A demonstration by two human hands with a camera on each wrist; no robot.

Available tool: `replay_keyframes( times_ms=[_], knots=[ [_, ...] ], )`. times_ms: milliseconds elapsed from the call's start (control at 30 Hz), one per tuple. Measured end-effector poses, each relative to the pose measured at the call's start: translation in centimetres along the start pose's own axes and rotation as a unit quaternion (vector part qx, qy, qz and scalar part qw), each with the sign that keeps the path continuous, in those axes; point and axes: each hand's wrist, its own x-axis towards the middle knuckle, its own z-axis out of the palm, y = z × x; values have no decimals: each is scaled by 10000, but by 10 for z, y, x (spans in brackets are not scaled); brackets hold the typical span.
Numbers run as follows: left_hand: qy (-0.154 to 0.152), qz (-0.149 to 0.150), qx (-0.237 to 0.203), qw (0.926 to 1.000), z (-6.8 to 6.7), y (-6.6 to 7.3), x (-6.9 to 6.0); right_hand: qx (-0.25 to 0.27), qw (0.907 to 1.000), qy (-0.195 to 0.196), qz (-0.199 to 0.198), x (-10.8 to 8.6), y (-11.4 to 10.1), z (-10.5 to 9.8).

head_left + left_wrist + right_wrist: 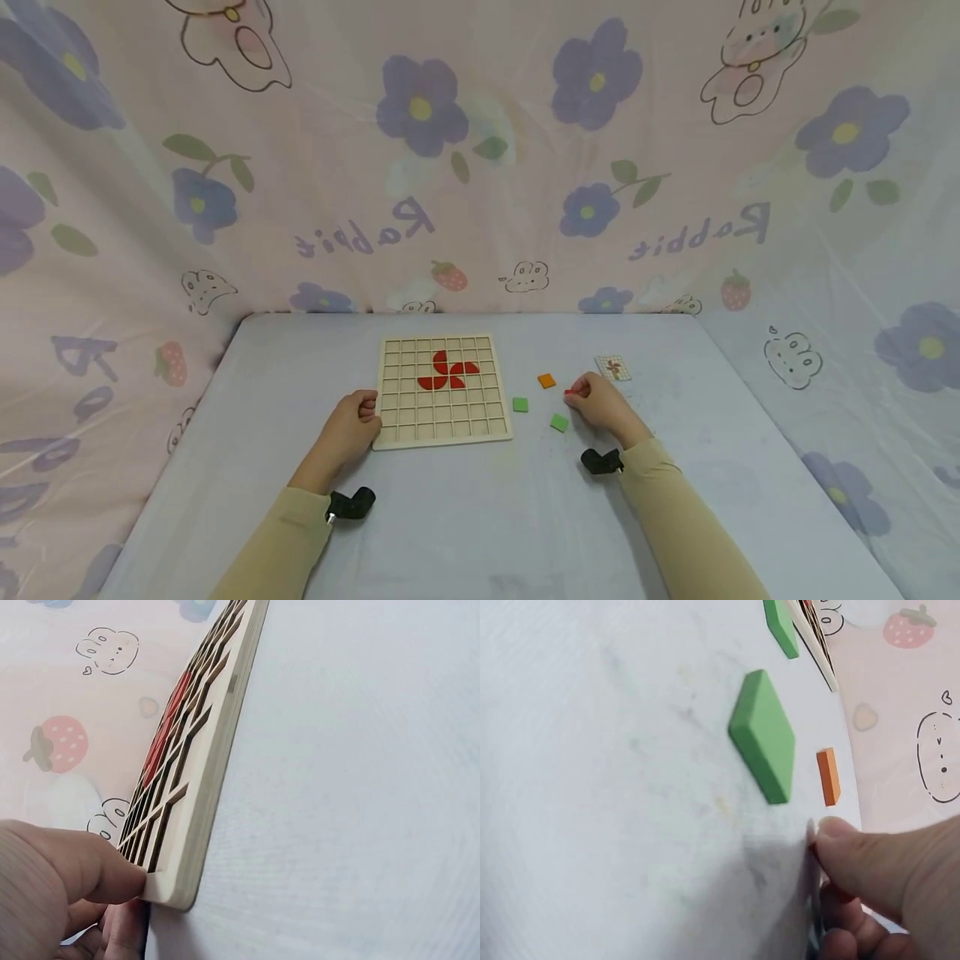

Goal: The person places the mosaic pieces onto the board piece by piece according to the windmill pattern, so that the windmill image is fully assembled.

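Note:
On the table lies a square wooden grid board (444, 445) with several red rounded pieces (432, 383) in its middle cells, set like a pinwheel. My left hand (351, 429) holds the board's left edge; in the left wrist view the thumb (112, 874) is on the rim near a corner. Right of the board, my right hand (600, 406) pinches a small red piece (569, 392) between thumb and fingers, mostly hidden in the right wrist view. Two green square tiles (521, 405) (761, 739) and an orange tile (547, 381) lie between the board and that hand.
A small card (617, 368) printed with a grid and a coloured pattern lies just beyond the right hand. A patterned cloth (480, 183) hangs behind the white table (465, 517) and along its sides.

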Motion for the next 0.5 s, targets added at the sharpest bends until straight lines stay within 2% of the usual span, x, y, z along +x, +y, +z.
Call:
replay_keyframes(
  times_ms=[200,500],
  knots=[
    [-30,25,-25,10000,1,-1,1,331,9991,128,-218,2,-3,6],
    [-58,26,18,10000,0,0,0,1064,9934,130,-412,4,-32,21]
  ],
)
